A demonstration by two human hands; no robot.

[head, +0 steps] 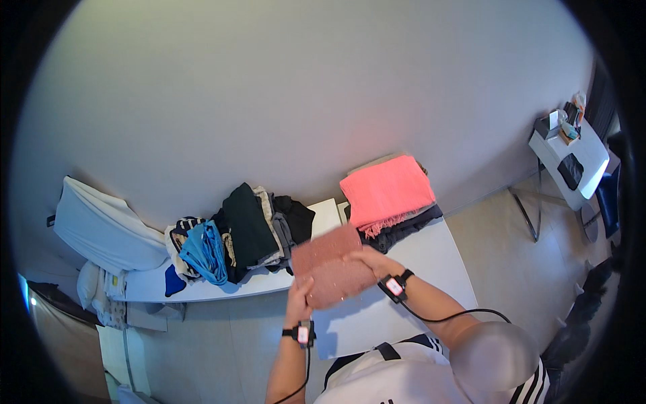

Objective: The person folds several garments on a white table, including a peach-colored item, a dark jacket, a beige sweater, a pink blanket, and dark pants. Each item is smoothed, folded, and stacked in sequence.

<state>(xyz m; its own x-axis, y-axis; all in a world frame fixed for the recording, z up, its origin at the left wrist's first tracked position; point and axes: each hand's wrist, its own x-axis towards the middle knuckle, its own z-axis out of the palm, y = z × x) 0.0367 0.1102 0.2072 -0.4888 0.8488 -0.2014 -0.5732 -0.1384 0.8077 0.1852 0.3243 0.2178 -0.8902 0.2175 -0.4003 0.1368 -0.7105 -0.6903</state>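
A folded dusty-pink cloth point(335, 265) is held up between both hands, above the white table point(404, 293) before me. My left hand point(300, 300) grips its lower left corner, thumb on top. At its right edge, my right hand point(376, 262) grips it with the fingers laid over the surface. The cloth has a crease across it and small shiny specks. Just beyond it, a bright coral fringed scarf point(388, 192) lies folded on top of dark folded garments point(404, 230). Each wrist wears a strapped device with a cable.
To the left stand a stack of dark folded clothes point(250, 227), a bundled blue garment point(207, 252) and a dark blue cloth piece point(175, 281). A white cloth point(108, 227) drapes at the far left. A side table point(580, 166) with small items stands at right, beyond the floor.
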